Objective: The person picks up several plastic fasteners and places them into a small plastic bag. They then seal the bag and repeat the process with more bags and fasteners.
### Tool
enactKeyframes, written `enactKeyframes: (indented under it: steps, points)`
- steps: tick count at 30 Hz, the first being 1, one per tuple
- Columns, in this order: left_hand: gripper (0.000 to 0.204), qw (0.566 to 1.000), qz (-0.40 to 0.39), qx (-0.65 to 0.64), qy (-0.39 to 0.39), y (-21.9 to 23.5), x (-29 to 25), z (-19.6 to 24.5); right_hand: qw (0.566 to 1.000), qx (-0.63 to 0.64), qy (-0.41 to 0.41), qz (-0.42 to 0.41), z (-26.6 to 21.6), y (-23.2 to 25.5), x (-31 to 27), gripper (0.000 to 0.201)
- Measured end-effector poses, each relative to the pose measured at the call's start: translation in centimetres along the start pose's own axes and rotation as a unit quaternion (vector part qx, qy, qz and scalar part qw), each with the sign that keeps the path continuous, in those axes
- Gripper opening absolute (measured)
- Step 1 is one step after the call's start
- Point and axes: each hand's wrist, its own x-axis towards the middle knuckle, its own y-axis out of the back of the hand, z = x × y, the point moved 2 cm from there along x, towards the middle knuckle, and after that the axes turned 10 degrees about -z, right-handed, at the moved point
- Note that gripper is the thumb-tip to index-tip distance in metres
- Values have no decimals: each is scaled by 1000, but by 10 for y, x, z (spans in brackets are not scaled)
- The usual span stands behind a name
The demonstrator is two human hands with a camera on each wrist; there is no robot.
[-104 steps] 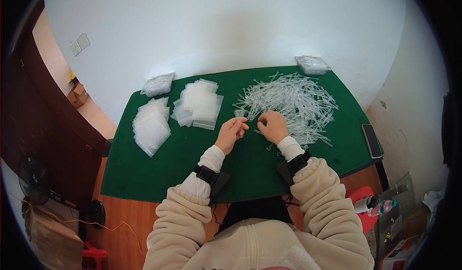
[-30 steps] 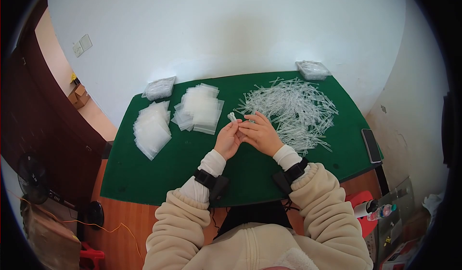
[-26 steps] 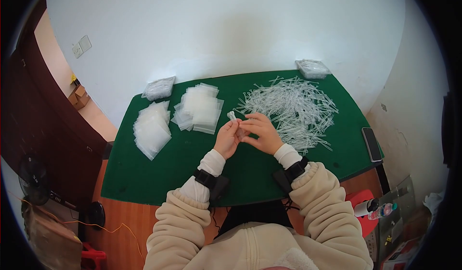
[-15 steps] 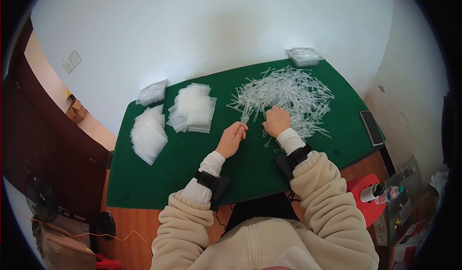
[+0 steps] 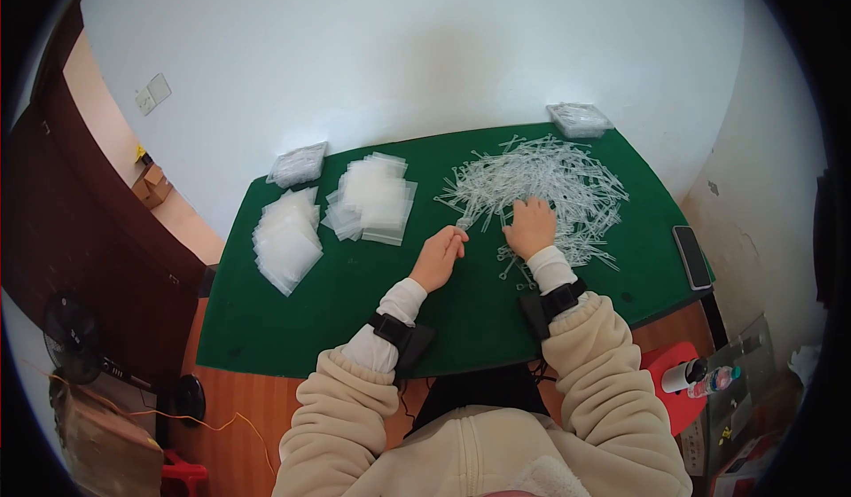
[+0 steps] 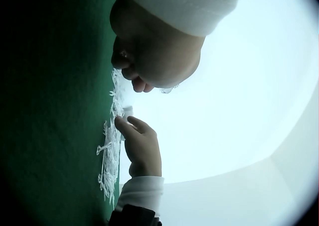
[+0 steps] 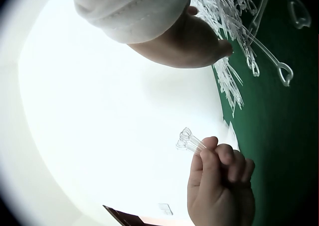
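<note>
A small bundle of thin clear plastic sticks with looped ends (image 7: pixel 185 138) is pinched between the thumb and fingers of my left hand (image 5: pixel 435 258), looped ends pointing out. That hand (image 7: pixel 219 183) is held up just left of a wide pile of the same sticks (image 5: pixel 554 173). At the pile's near side, my right hand (image 5: pixel 532 229) reaches over the sticks with its fingers extended. In the left wrist view, the right hand's (image 6: pixel 142 149) thumb and fingers are apart at the pile. Several loose sticks (image 7: pixel 284 74) lie at the pile's near edge.
Two spread stacks of translucent plastic bags (image 5: pixel 288 242) (image 5: pixel 370 200) lie on the green tabletop (image 5: pixel 355 311)'s left half. Clear packs of sticks stand at the back left (image 5: pixel 298 164) and back right (image 5: pixel 580 120). A phone (image 5: pixel 692 258) lies at the right edge.
About a second ago both hands were together at the bundle. Since then my right hand has moved away rightward to the pile, while my left hand keeps holding the bundle.
</note>
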Motion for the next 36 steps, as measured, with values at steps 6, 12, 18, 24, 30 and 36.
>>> enactKeyframes:
  steps: [6,12,18,24,30,36]
  points:
    - [17,1000,-16,0,4,-4,2,1,992,-26,-32,-123,7,-22,1,7]
    - [17,1000,-16,3,1,-3,2,-2,991,-31,-5,-128,5,-24,1,7]
    - [17,991,29,-114,58,1,3,-7,975,195,95,-51,-11,-6,2,5]
    - [17,930,114,-336,95,7,4,-20,902,414,106,-68,-26,-3,0,7]
    - [18,941,72,-307,119,1,4,-18,798,585,77,-120,-32,0,-3,10]
    - [18,926,64,-345,143,3,3,-16,769,630,65,-85,-31,-3,-2,10]
